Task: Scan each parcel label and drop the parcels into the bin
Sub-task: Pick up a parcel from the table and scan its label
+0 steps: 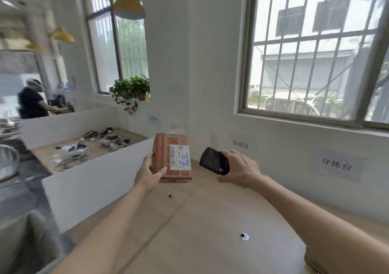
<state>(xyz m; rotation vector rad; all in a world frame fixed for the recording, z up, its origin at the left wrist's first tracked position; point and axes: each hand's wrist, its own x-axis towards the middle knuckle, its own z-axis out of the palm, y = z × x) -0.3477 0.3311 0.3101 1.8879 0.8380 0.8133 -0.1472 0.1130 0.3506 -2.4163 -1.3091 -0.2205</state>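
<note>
Left hand (149, 173) holds parcel (171, 158) — right hand (239, 168) grips scanner (213, 161).

small brown corrugated-cardboard parcel (171, 158), matt, red print; white paper label (180, 157), smooth. black plastic handheld scanner (214, 161), glossy screen. light wood-look tabletop (200, 221), smooth, matt. white matt divider panel (94, 179).

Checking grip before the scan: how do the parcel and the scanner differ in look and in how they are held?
The parcel is a brown cardboard box with a white label; the scanner is black and glossy. The left hand grips the parcel by its edge; the right hand wraps around the scanner's end. Both are held above the table.
</note>
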